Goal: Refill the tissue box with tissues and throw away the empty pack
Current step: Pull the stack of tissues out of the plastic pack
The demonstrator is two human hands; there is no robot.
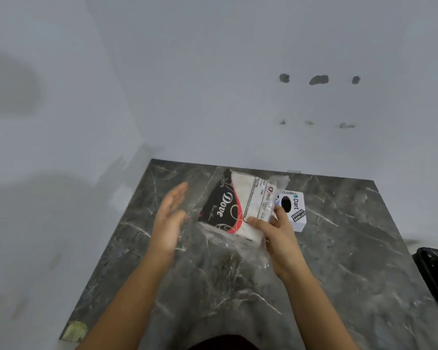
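A plastic tissue pack [234, 204], black and red with white tissues showing, is held tilted above the dark marble table [339, 248]. My right hand [278, 236] grips the pack's right lower edge. My left hand [171, 218] is open with flat fingers, just left of the pack, and it looks apart from it. The white cube tissue box [295, 210] with stickers and a round dark hole stands on the table right behind my right hand.
A black-lined bin [435, 274] sits off the table's right edge. White walls close the back and left. A greenish scrap [75, 330] lies at the table's near left corner.
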